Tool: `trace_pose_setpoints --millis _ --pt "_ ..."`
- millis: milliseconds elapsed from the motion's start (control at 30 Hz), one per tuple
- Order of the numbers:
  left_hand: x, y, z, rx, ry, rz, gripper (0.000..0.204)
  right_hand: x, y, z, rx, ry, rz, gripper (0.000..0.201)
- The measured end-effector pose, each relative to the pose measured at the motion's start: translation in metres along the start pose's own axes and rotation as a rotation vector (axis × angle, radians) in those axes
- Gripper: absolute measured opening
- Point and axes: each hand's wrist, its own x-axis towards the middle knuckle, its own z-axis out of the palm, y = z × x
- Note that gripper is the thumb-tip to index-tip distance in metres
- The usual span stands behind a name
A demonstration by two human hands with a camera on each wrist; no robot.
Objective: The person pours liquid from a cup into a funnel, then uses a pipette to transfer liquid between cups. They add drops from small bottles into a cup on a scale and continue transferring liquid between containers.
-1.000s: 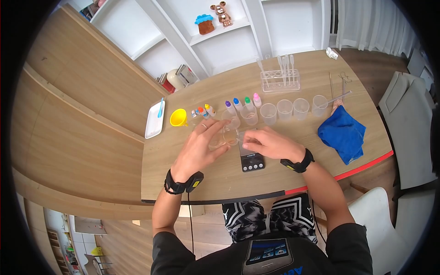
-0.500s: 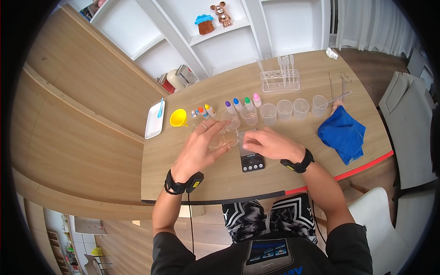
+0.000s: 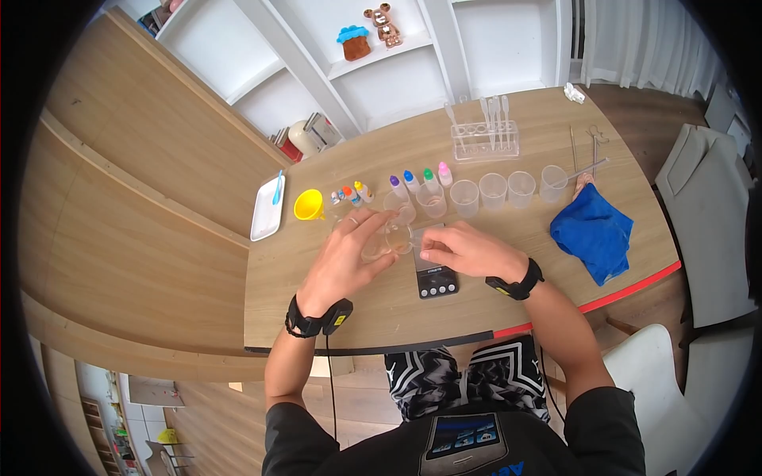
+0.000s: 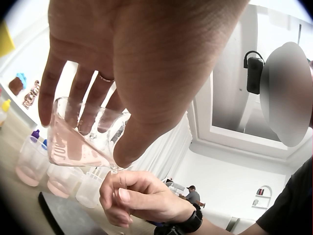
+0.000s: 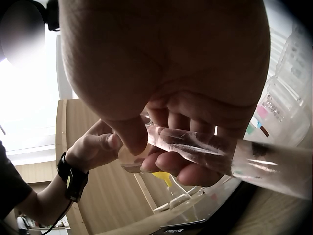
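Observation:
My left hand [image 3: 349, 254] grips a clear conical flask [image 4: 80, 142] that lies tilted, its neck toward my right hand. Faintly pink liquid slopes along the flask's lower side, beneath printed marks. Facing it, my right hand [image 3: 474, 250] holds a clear tube [image 5: 274, 169] between thumb and curled fingers. The tube's far end meets the flask's mouth among the fingertips, partly hidden by the thumb; in the head view the right hand covers most of it. Below the hands, a black digital scale [image 3: 438, 282] lies on the table.
Several clear plastic cups [image 3: 493, 190] stand in a row beyond the hands, with colour-capped dropper bottles [image 3: 409, 181] behind. Farther back is a rack [image 3: 486, 144] with pipettes. A yellow funnel [image 3: 309, 204] and white tray [image 3: 266, 216] are left; a blue cloth [image 3: 591, 230] lies right.

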Motion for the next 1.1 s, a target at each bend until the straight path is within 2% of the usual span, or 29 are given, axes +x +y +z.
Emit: trace_pose_setpoints --millis 167,267,367,433,667,800,1100 --pt "-0.002 -0.007 0.004 -0.016 0.008 -0.041 0.063 0.0 -0.001 -0.001 -0.015 0.007 -0.008 0.028" --pt "-0.004 -0.014 0.005 -0.188 0.001 -0.078 0.062 0.0 -0.001 -0.001 -0.022 0.005 0.001 0.028" --pt "-0.009 -0.031 0.005 -0.243 0.056 -0.107 0.06 0.001 0.0 -0.001 -0.015 0.0 0.004 0.028" --pt "-0.013 -0.048 0.009 -0.383 0.126 -0.154 0.058 0.001 0.0 -0.002 -0.004 0.008 -0.005 0.028" --pt "-0.016 -0.099 0.041 -0.647 0.269 -0.231 0.056 0.0 0.004 0.001 0.013 0.054 -0.065 0.029" --pt "-0.011 -0.117 0.061 -0.702 0.267 -0.298 0.056 -0.001 -0.011 -0.005 0.0 0.016 0.02 0.027" --pt "0.0 -0.143 0.088 -0.753 0.296 -0.343 0.057 -0.001 -0.003 -0.001 0.024 0.071 -0.051 0.026"
